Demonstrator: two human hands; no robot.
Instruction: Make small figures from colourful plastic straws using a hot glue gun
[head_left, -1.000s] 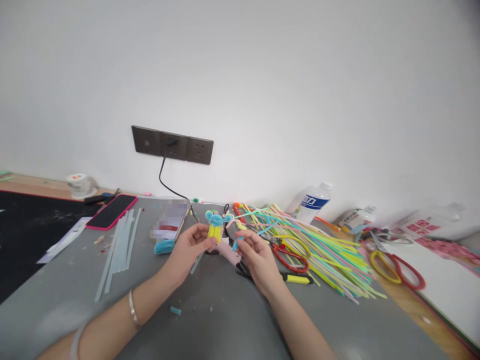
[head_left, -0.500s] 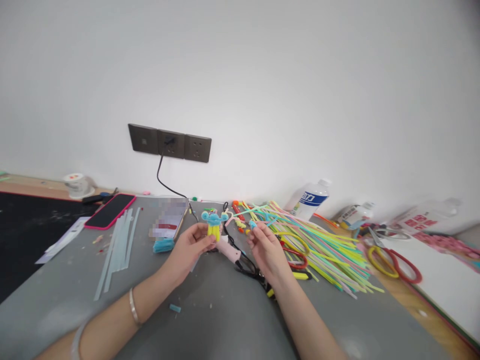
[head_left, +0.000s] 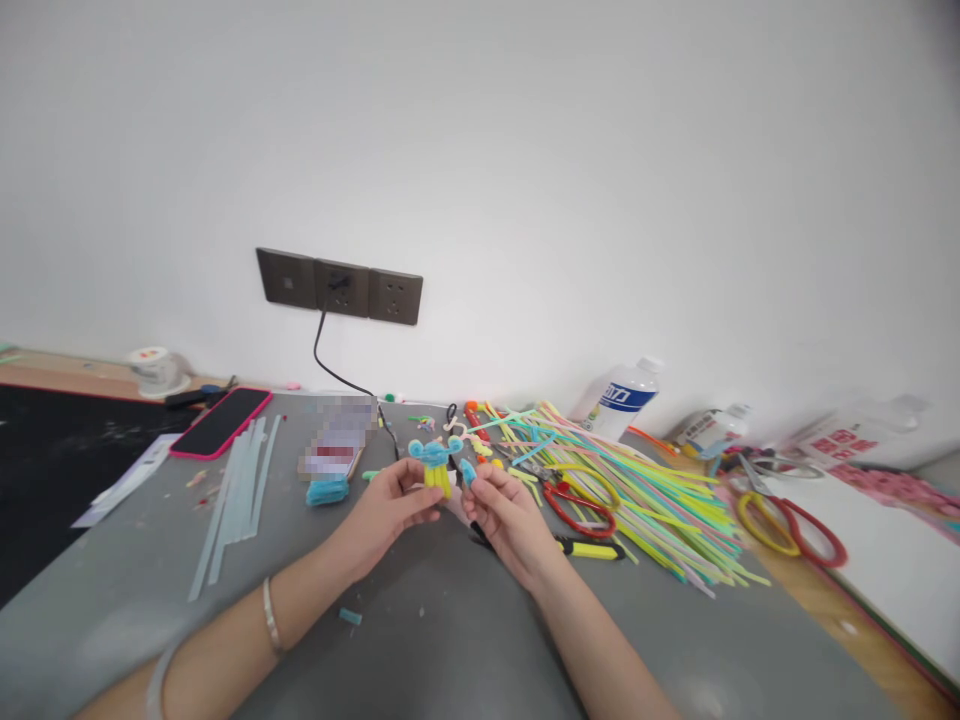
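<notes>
Left hand (head_left: 391,508): fingers pinching yellow-and-blue fuzzy figure (head_left: 436,462) by its yellow lower part — blue top above fingertips | right hand (head_left: 511,515): fingers gripping small blue fuzzy piece (head_left: 468,471) — just beside figure | over grey bench (head_left: 427,640)

Pink-edged phone (head_left: 221,423) — wall sockets (head_left: 300,280)

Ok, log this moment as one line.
left hand: holding blue-and-yellow fuzzy figure | right hand: pinching small blue fuzzy piece
</notes>
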